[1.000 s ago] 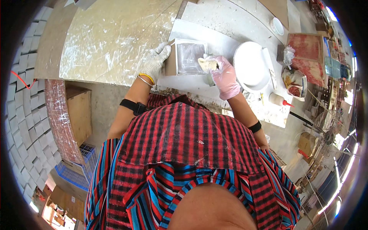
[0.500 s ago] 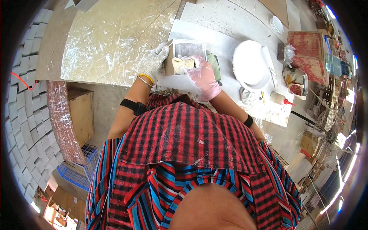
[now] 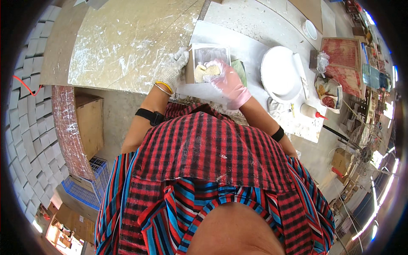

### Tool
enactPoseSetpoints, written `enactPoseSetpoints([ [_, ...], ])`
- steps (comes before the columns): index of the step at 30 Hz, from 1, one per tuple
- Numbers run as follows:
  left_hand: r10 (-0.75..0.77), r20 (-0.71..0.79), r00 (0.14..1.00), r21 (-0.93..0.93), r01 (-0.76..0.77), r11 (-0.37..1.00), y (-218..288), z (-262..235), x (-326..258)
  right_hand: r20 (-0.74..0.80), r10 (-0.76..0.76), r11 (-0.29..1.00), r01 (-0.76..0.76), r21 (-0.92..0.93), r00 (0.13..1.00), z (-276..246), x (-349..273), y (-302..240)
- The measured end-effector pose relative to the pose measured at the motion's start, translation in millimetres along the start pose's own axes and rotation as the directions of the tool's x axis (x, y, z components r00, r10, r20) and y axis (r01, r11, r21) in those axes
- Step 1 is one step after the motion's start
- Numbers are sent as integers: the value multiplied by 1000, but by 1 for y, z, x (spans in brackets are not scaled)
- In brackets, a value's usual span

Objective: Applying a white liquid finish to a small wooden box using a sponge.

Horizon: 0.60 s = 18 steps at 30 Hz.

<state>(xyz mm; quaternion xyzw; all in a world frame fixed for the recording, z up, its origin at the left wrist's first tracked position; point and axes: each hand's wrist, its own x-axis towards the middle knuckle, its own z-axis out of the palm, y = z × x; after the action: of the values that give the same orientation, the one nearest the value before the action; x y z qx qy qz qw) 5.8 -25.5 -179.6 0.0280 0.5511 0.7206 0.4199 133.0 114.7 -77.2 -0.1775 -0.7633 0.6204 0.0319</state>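
My left hand point(image 3: 171, 70), in a white knit glove, holds the outer left wall of a small open box point(image 3: 208, 54) with a pale inside. A thin pink glove covers my right hand point(image 3: 230, 86). Its fingers are closed on a pale yellow pad point(image 3: 200, 75) in the near part of the box. Whether the pad is cloth or sponge I cannot make out. A green cloth-like piece point(image 3: 239, 70) lies against the right side of the box.
To the right are a white round basin point(image 3: 267, 87), a long white-smeared strip point(image 3: 300, 70), a crumpled pale cloth point(image 3: 276, 106) and a white squeeze bottle point(image 3: 308, 110) with a red tip. A small white tub point(image 3: 309, 29) stands farther back. A fan point(image 3: 363, 144) stands beyond the table's right edge.
Inside the box, the pad has turned and flattened under my right fingers. My right hand has shifted slightly right; my left hand stays at the box wall.
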Motion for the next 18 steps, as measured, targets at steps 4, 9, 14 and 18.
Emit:
enactPoseSetpoints([
  [4, -16, -23, 1000, 59, 17, 998, 13, 14, -9, 15, 73, 992, -71, -108, 997, -5, 7, -18],
  [9, -74, 29, 997, -101, 77, 992, 15, 13, -15, 96, -193, 937, 212, -278, 977, -7, 1, -17],
  [14, -187, -12, 982, -40, 187, 982, 22, 16, -19, -227, 94, 972, -40, 233, 969, -16, 27, -3],
  [18, -163, -9, 987, 7, 163, 987, 13, 6, -12, -410, -146, 988, 115, -100, 900, -8, 49, 29],
])
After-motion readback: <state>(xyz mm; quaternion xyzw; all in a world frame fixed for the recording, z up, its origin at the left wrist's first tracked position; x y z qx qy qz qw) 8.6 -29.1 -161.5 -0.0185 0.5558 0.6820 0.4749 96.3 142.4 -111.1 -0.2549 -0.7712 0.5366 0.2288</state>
